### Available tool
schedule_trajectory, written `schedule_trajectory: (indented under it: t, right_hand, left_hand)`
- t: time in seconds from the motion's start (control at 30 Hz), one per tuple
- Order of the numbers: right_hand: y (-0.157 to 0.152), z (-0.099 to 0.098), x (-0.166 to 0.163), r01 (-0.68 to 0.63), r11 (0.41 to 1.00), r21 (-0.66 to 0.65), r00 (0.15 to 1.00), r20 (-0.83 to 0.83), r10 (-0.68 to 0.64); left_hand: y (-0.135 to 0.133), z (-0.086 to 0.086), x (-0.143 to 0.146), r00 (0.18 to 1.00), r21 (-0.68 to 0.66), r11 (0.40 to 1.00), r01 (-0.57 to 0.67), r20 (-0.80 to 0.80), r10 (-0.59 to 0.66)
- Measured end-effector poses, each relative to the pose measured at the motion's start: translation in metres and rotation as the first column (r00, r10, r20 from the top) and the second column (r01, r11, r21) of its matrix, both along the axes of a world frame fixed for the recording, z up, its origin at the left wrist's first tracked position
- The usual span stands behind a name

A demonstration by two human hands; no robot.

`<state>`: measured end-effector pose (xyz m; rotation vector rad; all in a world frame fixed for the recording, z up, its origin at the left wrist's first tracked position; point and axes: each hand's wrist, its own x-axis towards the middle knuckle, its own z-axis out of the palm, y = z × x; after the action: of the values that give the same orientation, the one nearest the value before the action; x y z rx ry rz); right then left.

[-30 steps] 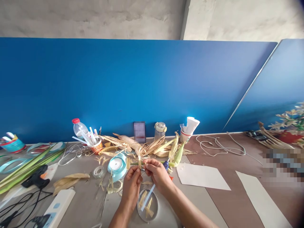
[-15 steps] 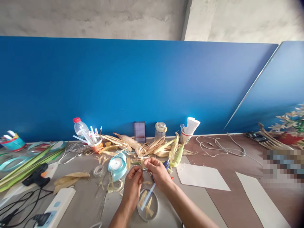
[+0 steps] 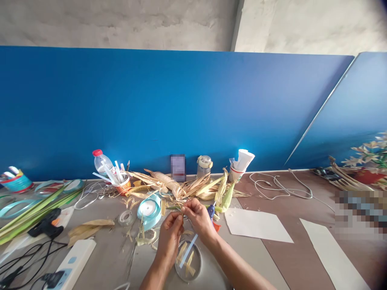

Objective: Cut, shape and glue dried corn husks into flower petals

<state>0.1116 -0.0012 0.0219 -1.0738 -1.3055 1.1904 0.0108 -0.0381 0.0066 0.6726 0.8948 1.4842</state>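
The husk strip (image 3: 182,212) has dropped mostly from view, pinched by left hand (image 3: 171,233) and right hand (image 3: 198,217) beyond the dish (image 3: 196,262), probably light, brittle, best held by its edges.

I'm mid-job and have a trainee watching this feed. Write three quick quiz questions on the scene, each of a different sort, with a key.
1. Short answer: Which of the person's hands is nearer the light-blue ribbon roll?
2. True or false: In the picture, the red-capped bottle stands to the right of the lidded jar.
3. Fill in the blank: At the lower left of the view, a black plug sits in a white ____.

Key:
1. The left hand.
2. False; it stands to the left.
3. Power strip.
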Motion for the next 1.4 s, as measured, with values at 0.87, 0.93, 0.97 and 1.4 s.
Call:
schedule_trajectory:
  t: [0.87,0.93,0.97,1.4]
  right_hand:
    - [-0.024,-0.008,0.082,0.115,0.990,0.087,0.898,0.416,-0.141]
    - [-0.029,-0.021,0.096,0.119,0.984,0.135,0.743,0.645,-0.178]
    - [-0.032,-0.026,0.100,0.110,0.984,0.142,0.658,0.732,-0.179]
    - [-0.035,-0.029,0.082,0.031,0.997,0.066,0.411,0.909,-0.073]
  left_hand:
    - [0.005,-0.001,-0.006,0.990,-0.103,0.984,-0.143,-0.018,0.142]
    - [0.006,-0.004,-0.006,0.988,-0.094,0.984,-0.155,-0.036,0.152]
    - [0.006,-0.005,-0.006,0.987,-0.085,0.984,-0.158,-0.040,0.155]
    - [0.008,-0.013,-0.012,0.986,-0.028,0.987,-0.159,-0.058,0.157]
